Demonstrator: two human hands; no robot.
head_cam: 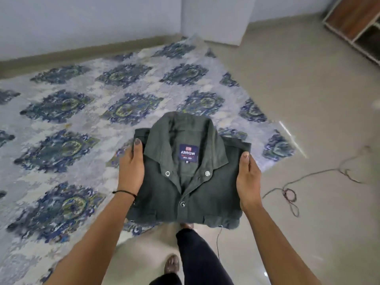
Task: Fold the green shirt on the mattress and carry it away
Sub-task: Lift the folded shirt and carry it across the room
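The dark green shirt is folded into a neat rectangle, collar up, with a blue brand label showing inside the neck. I hold it in the air in front of me. My left hand grips its left edge, thumb on top. My right hand grips its right edge the same way. The mattress, covered in a pale sheet with blue and green medallions, lies on the floor to the left and behind the shirt. The shirt hangs above the mattress's near right corner and the floor.
Beige tiled floor spreads to the right. A thin cable with a loop lies on it at the right. A wooden shelf unit stands at the top right. My legs and feet are below the shirt. Pale walls stand behind.
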